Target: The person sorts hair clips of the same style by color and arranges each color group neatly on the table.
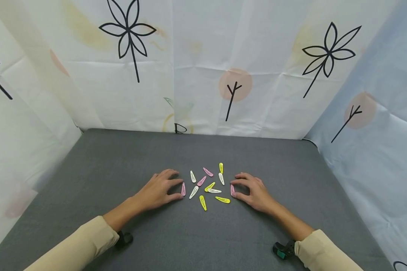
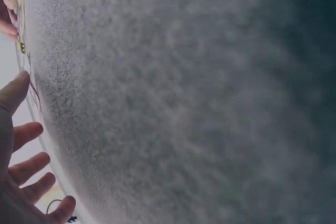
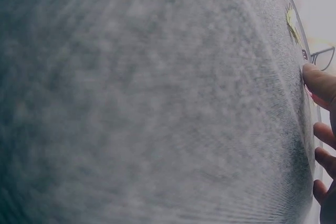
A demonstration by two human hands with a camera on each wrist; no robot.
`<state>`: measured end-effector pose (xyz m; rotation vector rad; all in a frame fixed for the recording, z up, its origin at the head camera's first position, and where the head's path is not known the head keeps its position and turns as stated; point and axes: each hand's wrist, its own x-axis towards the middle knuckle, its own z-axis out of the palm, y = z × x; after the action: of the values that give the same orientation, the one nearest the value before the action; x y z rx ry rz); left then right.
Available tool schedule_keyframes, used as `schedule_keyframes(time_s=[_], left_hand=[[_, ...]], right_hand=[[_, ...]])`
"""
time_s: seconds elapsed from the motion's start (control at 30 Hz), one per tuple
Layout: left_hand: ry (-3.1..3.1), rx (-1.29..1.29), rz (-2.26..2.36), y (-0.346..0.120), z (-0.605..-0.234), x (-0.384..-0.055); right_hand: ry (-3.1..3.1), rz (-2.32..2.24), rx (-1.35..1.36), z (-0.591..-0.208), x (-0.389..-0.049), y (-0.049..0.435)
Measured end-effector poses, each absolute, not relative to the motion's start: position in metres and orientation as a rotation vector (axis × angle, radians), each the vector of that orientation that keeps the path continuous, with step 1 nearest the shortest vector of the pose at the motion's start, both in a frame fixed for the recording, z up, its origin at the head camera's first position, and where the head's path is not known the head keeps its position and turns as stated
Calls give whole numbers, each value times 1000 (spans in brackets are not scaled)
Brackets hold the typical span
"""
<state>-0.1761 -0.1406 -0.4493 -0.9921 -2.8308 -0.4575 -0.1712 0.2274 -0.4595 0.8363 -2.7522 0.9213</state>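
Note:
Several small snap hair clips lie loosely on the grey cloth in the head view. My left hand (image 1: 158, 191) rests at their left side, thumb and fingers apart around a pink hair clip (image 1: 183, 189), thumb at its near end. Across from it, my right hand (image 1: 256, 194) lies with thumb and index finger at the two ends of another pink hair clip (image 1: 232, 190). Between the hands are white clips (image 1: 194, 192), yellow clips (image 1: 202, 203) and further pink clips (image 1: 208, 172). In the left wrist view the fingers (image 2: 32, 166) are spread. The right thumb (image 3: 320, 83) partly hides some pink.
The grey cloth surface (image 1: 190, 241) reaches back to a white curtain (image 1: 203, 45) with leaf and branch drawings. Similar curtain (image 1: 386, 86) hangs on the sides. A dark wrist camera (image 1: 283, 250) sits at the right cuff, another dark device (image 1: 123, 239) at the left.

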Motion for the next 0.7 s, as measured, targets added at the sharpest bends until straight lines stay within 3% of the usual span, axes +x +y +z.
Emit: schedule_keyframes(time_s=[0.7], left_hand=[[-2829, -1007, -510, -135, -449, -182]], right_hand=[[-2829, 889, 820, -454, -173, 226]])
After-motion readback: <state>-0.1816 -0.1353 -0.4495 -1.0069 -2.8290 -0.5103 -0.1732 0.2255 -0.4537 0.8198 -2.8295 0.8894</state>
